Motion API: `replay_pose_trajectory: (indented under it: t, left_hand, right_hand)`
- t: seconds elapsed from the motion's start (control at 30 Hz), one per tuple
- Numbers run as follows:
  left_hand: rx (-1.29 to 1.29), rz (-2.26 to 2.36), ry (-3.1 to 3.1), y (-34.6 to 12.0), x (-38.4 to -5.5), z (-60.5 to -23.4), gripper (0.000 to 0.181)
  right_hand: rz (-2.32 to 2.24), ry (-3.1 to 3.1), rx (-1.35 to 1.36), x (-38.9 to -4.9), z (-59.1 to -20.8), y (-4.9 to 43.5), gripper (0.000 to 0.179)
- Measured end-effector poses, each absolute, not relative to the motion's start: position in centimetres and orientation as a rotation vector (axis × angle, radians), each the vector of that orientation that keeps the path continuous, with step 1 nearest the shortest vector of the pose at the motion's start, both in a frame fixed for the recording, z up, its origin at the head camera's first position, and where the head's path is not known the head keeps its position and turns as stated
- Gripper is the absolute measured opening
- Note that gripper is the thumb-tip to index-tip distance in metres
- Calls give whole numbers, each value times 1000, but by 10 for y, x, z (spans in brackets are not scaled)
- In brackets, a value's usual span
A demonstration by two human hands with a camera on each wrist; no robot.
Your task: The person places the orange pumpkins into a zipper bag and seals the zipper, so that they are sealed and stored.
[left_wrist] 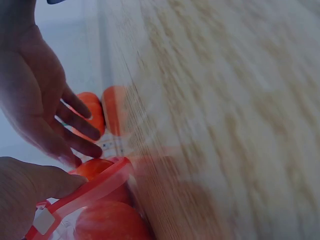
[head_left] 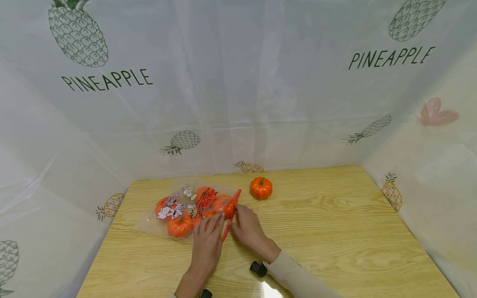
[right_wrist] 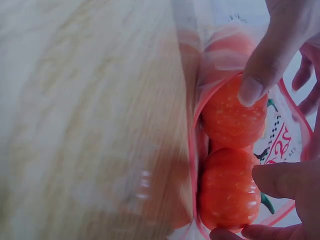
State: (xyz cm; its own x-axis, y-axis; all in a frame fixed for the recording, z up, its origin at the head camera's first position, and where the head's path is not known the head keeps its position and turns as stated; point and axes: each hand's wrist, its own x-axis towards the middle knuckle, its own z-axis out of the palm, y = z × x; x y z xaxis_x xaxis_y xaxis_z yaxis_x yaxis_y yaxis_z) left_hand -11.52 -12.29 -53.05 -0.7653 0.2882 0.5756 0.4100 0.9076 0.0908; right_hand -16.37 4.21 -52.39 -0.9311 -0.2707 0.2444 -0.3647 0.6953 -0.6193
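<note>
A clear zip bag (head_left: 149, 225) with a red edge and cartoon print lies on the table, several small orange pumpkins (head_left: 179, 227) inside it. My left hand (head_left: 208, 238) holds the bag near its mouth; in the right wrist view, its thumb lies over one pumpkin (right_wrist: 232, 112). At the opening my right hand (head_left: 249, 227) grips another pumpkin (right_wrist: 227, 187), thumb on one side and fingertips on the other. The red edge (left_wrist: 95, 187) stands parted in the left wrist view. The right palm is partly hidden in the right wrist view.
A lone orange pumpkin (head_left: 261, 188) with a green stem sits on the wooden table (head_left: 335, 231), behind and right of the bag. White cloth (head_left: 238, 82) with pineapple prints rises at the table's back and sides.
</note>
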Motion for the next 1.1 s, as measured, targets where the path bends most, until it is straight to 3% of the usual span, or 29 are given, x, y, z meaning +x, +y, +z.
replay_pose_trajectory:
  t: [0.8, 1.1]
  left_hand:
    - [-502, -310, -2479, -122, -116, -530, 74]
    - [-485, -300, -2481, -123, -115, -533, 75]
  right_hand:
    - [1195, -2748, 777, -178, -531, 42, 64]
    - [1181, -2724, 569, -171, -520, 66, 59]
